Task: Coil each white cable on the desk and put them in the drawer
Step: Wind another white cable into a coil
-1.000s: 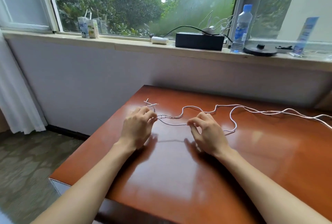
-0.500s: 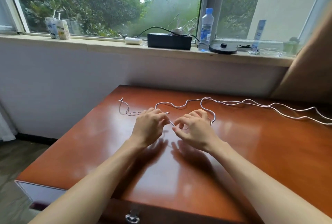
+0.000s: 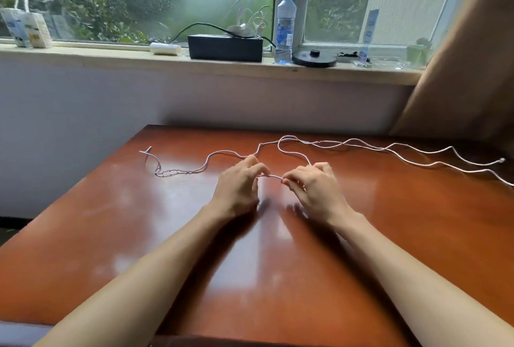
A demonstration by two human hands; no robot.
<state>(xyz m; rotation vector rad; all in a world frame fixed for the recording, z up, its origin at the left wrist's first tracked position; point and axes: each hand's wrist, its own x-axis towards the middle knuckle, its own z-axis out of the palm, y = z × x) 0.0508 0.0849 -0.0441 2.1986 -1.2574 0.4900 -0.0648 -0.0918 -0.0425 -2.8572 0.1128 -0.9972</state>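
While both hands pinch it close together, the thin white cable [image 3: 271, 176] spans just a short, slightly raised stretch between them. Left hand [image 3: 239, 188] grips with curled fingers and thumb; right hand [image 3: 315, 191] does the same, other fingers loosely tucked. Nothing else is held.

My read: the narrow spacing sets the size of the first loop, one hand anchoring and the other feeding. No coil is formed yet, so the task looks barely started.

The rest of the cable lies slack on the glossy red-brown wooden bench [image 3: 278, 277]. To the left it runs into a twisted stretch [image 3: 172, 172] with loose ends near the far-left corner. To the right two wavy strands run out, one ending in a small plug end [image 3: 502, 160], the other leaving frame. Can't tell if it's one cable or two.

Likely snag: the twisted stretch will kink the coil unless it's undone first. Long right-hand tails can drag off the edge.

Drawer not in view. Black rectangular box [image 3: 225, 47] and clear plastic bottle [image 3: 284, 26] on the window sill are well apart and irrelevant.
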